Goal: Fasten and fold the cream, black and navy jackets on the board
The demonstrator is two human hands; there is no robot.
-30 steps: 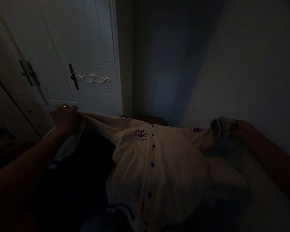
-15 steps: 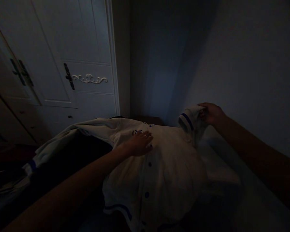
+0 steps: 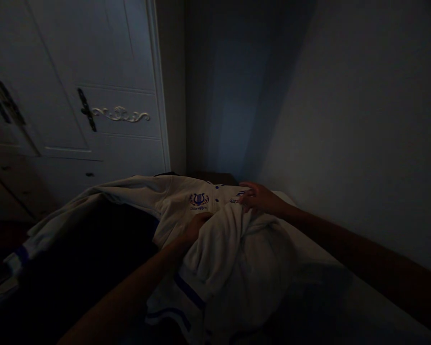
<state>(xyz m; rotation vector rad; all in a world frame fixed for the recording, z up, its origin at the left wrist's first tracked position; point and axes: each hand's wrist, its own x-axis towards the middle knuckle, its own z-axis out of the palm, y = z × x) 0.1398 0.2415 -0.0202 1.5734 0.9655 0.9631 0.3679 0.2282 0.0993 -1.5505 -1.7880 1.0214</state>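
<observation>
- Pinches a gathered fold of the folded sleeve with the right hand, near the middle of the chest, fingers bent in on the cloth.
- Reaches the left hand in against the same sleeve from the other side, fingers partly covered by cloth and too dim to tell gripping from merely pressing.
- Lies front up beneath both hands as a cream jacket, spread out in front of the wearer of the camera.
- Carries a dark blue lyre-shaped emblem with script below, plus partly covered lettering just beside the right hand.
- Fastens down the front with dark blue buttons, visible near the collar.
- Shows a blue band at the near cuff, slanting across the front, and another along the hem.
- Stretches the other sleeve away toward the lower left, down to a blue-banded cuff.
- Stands beyond as a pale wardrobe, closed, with dark handles, a scroll ornament and a drawer knob; hides any contents.
- Ends at right in a plain wall.
</observation>
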